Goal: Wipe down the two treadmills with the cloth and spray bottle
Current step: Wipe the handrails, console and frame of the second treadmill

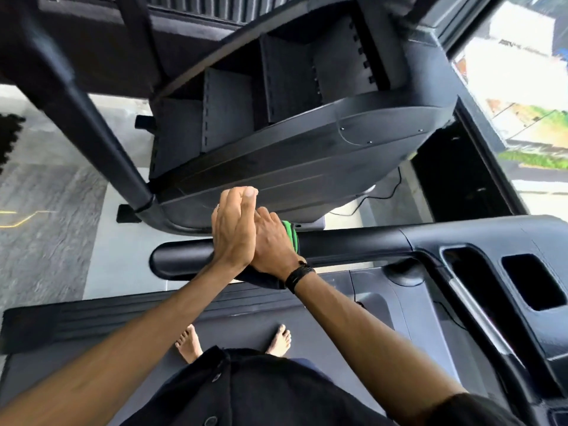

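I stand barefoot on a black treadmill belt (322,330). Its left handrail (184,256) crosses in front of me. My right hand (273,244) presses a green cloth (291,236) onto the rail, and only the cloth's edge shows past my knuckles. My left hand (235,224) is flat with its fingers straight and together. It leans against the back of my right hand and holds nothing. No spray bottle is in view.
The treadmill console (479,241) with dark recessed pockets fills the right side. A black stepped machine (276,142) stands just beyond the rail, with a slanted post (92,118) on its left. Grey floor lies at the left and a bright window (522,72) at the upper right.
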